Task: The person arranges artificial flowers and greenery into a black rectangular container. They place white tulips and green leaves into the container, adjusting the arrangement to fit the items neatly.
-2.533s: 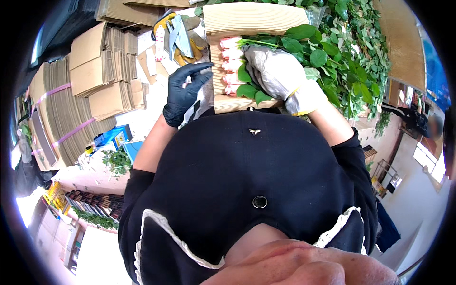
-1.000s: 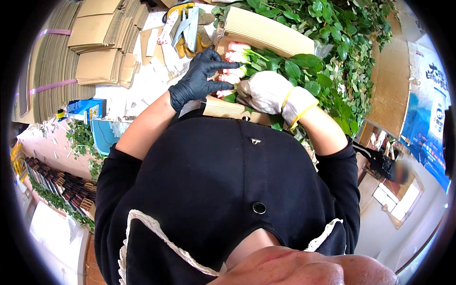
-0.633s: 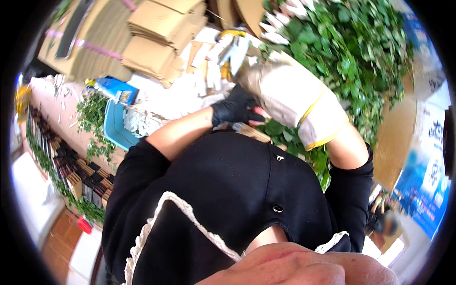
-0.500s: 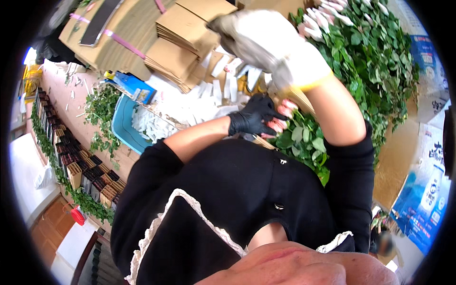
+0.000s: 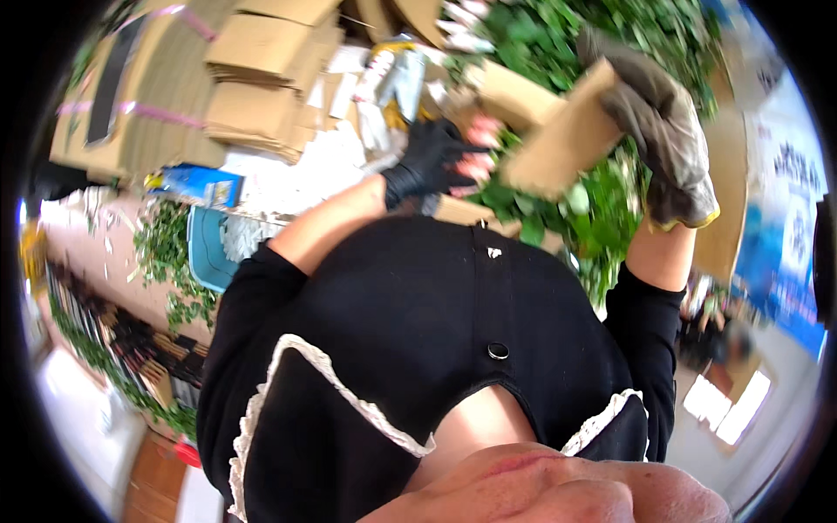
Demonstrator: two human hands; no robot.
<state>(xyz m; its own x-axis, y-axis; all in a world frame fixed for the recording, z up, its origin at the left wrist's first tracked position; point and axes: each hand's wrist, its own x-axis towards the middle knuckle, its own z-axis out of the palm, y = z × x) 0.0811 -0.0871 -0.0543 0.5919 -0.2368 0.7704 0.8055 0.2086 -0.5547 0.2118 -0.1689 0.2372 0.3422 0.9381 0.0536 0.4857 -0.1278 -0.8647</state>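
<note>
The pink roses [image 5: 478,150] lie in a short column in front of the person's chest, their heads toward the left and their green leaves [image 5: 532,213] running off to the right. The left hand [image 5: 425,159], in a black glove, is at the blooms with its fingers loosely spread and the tips reaching over the petals; I can't tell whether it has a real hold on any of them. To the right, over the stems and leaves, the right hand [image 5: 667,135] in a soiled grey glove has its fingers and thumb closed on the right end of a flat piece of brown cardboard [image 5: 562,135], which is tilted and blurred. Just behind that piece, a strip of tan cardboard [image 5: 514,91] stands along the far side of the roses. Beyond the black glove a grey metal tool [image 5: 405,83] lies among pale scraps on the worktop, and a folded cardboard stack [image 5: 257,83] rises to its left. A blue box [image 5: 202,185] sits near the table edge, just above a light blue tub [image 5: 207,248] holding white scraps. A broad heap of foliage [image 5: 540,39] fills the far right.
</note>
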